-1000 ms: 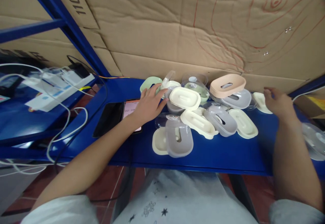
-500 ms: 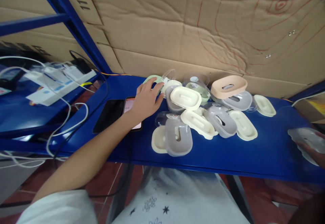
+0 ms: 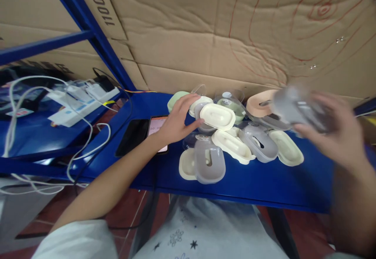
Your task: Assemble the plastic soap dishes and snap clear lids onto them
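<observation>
Right hand: swung up from the low right edge of the view, where half a second ago it lay on a grey tray, and now hangs raised [image 3: 331, 137] over the right end of the pile; fingers curled round a grey soap dish [image 3: 299, 108], thumb below; motion blur hides how tightly it grips
Grey soap dish: lifted clear of the blue shelf [image 3: 264, 180], in the air just above the peach dish [image 3: 260, 101] and the grey lids beside it; blurred, so whether it is one piece or a stacked pair I cannot tell
Left hand: hardly moved since the earlier frames; it rests [image 3: 178, 120] at the left end of the pile, fingers spread and loosely bent, holding nothing that I can see; fingertips touch the cream dish [image 3: 217, 116] and the clear lid behind it
Near the left hand: a pale green dish [image 3: 175, 99] just beyond the knuckles; a phone [image 3: 157, 127] with a lit screen under the wrist, a dark one [image 3: 132, 136] next to it
Between the hands: cream and grey dishes and lids in a loose heap; a grey lid [image 3: 210, 164] over a cream base lies nearest the person
What the change means: one more piece seems to be joining the heap while the left hand steadies it; a judgement only
Far left: chargers and white cables [image 3: 79, 102] on a lower shelf, well apart from both hands
</observation>
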Demonstrator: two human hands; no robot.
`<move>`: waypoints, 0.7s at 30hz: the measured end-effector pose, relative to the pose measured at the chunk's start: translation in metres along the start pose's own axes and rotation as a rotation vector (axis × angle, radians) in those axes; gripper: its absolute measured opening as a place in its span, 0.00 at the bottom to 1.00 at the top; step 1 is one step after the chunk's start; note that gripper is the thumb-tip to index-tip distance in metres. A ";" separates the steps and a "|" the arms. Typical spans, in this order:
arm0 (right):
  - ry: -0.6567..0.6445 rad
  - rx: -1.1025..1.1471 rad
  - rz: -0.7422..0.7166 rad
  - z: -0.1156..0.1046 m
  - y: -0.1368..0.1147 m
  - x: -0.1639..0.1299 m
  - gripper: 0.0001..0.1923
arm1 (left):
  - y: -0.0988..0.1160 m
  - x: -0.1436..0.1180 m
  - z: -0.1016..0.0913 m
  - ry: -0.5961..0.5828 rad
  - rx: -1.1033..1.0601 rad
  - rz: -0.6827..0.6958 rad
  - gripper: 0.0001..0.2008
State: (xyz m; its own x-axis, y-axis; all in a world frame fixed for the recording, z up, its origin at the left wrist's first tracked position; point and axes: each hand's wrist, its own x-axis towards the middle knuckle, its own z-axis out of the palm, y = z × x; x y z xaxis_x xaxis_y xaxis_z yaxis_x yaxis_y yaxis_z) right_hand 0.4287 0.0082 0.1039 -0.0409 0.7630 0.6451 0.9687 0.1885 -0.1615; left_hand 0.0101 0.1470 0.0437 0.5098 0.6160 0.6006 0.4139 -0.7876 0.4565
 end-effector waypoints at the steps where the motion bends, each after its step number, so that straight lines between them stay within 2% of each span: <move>1: -0.053 0.134 -0.184 0.011 -0.028 0.024 0.38 | 0.001 0.000 0.001 -0.021 -0.115 0.021 0.42; 3: -0.216 0.293 -0.420 0.032 -0.080 0.063 0.32 | 0.002 -0.001 0.004 -0.046 -0.332 0.024 0.53; 4: -0.279 0.375 -0.509 0.041 -0.103 0.079 0.32 | 0.002 -0.001 0.006 -0.032 -0.402 0.014 0.56; 6: -0.389 0.485 -0.576 0.055 -0.137 0.101 0.33 | 0.000 -0.001 0.009 0.073 -0.464 -0.042 0.54; 8: -0.430 0.563 -0.608 0.066 -0.156 0.115 0.31 | -0.002 -0.002 0.009 0.164 -0.520 -0.152 0.50; 9: -0.435 0.590 -0.610 0.070 -0.160 0.119 0.31 | -0.003 -0.002 0.007 0.166 -0.561 -0.212 0.50; 11: -0.426 0.629 -0.589 0.078 -0.160 0.123 0.29 | -0.004 -0.001 0.003 0.088 -0.656 -0.298 0.53; 14: -0.422 0.679 -0.519 0.088 -0.151 0.122 0.31 | -0.003 0.000 -0.001 -0.033 -0.759 -0.303 0.58; 18: -0.453 0.799 -0.436 0.094 -0.138 0.121 0.31 | -0.002 0.001 0.004 0.019 -0.809 -0.338 0.55; 21: -0.334 0.747 -0.328 0.097 -0.119 0.126 0.29 | -0.003 0.001 0.009 0.033 -0.792 -0.379 0.55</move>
State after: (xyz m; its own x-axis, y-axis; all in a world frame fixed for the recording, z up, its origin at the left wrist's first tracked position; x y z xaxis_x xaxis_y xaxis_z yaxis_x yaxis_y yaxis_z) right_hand 0.2847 0.1418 0.1318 -0.4719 0.7182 0.5114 0.4867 0.6958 -0.5281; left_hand 0.0162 0.1500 0.0374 0.4172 0.8470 0.3294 -0.1001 -0.3174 0.9430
